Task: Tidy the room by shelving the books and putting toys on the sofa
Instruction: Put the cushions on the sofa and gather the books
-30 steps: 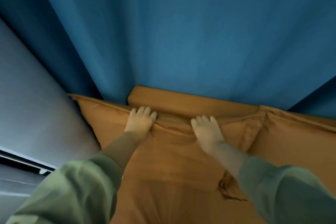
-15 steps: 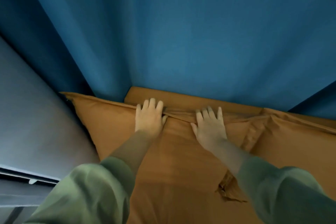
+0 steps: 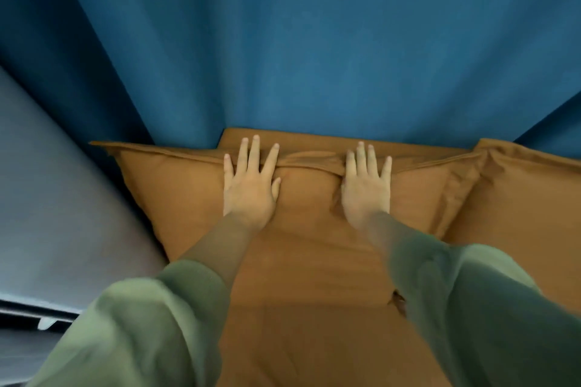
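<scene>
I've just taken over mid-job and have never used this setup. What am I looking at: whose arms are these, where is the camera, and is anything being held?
There is no machine here. A person works with bare hands, and the single camera sits on their head, looking forward and down. So the green sleeves coming in from the bottom edge are the person's own arms. The left hand and the right hand lie flat, fingers straight, on the upper edge of an orange-brown cushion. Neither holds anything. A second cushion of the same colour sits beside it on the right. A blue curtain hangs behind both. The grey surface on the left is too plain to identify. No books or toys show in this view.
</scene>
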Demonstrator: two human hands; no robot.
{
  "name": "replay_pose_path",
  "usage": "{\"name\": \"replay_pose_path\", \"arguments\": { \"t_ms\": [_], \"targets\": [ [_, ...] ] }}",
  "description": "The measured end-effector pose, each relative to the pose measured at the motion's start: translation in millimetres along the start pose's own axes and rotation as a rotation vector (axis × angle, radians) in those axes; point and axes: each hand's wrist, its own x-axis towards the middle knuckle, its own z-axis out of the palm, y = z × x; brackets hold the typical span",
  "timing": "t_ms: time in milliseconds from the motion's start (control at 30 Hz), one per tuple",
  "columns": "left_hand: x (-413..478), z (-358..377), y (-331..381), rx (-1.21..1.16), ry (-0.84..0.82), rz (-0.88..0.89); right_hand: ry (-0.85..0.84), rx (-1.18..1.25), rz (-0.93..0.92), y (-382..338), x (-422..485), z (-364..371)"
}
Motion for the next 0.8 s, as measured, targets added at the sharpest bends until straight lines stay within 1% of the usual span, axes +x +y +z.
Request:
{"name": "replay_pose_path", "arguments": {
  "t_ms": [67, 100, 133, 167, 200, 233, 267, 300, 333, 367, 467, 633, 700, 800],
  "targets": [
    [-21, -5, -9, 0.011, 0.157, 0.145, 0.162, 0.232, 0.032, -1, -25, -4],
    [-31, -5, -16, 0.037, 0.224, 0.228, 0.232, 0.312, 0.014, -2, -36, -6],
    [-39, -4, -23, 0.072, 0.254, 0.286, 0.295, 0.325, -0.040, -1, -45, -5],
    [-46, -7, -29, 0.115, 0.242, 0.320, 0.350, 0.277, -0.122, -1, -54, -7],
    [-49, -10, -31, 0.144, 0.175, 0.324, 0.351, 0.182, -0.214, -1, -59, -8],
    [-49, -14, -31, 0.176, 0.071, 0.303, 0.269, 0.062, -0.281, 0, -63, -11],
    [-46, -17, -30, 0.204, -0.048, 0.267, 0.137, -0.041, -0.302, 3, -63, -13],
    [-42, -17, -29, 0.212, -0.162, 0.217, -0.005, -0.095, -0.277, 7, -61, -15],
    [-36, -16, -28, 0.221, -0.251, 0.149, -0.109, -0.127, -0.227, 15, -55, -17],
    [-30, -15, -29, 0.235, -0.308, 0.090, -0.158, -0.167, -0.193, 22, -49, -19],
    [-12, -12, -35, 0.262, -0.357, 0.013, -0.170, -0.233, -0.198, 37, -32, -22],
    [12, -5, -29, 0.327, -0.328, -0.030, -0.169, -0.212, -0.244, 47, -15, -19],
    [22, -2, -24, 0.336, -0.309, -0.069, -0.148, -0.206, -0.278, 46, -10, -20],
    [33, 5, -21, 0.326, -0.247, -0.109, -0.054, -0.171, -0.320, 40, -5, -20]
  ]
}}
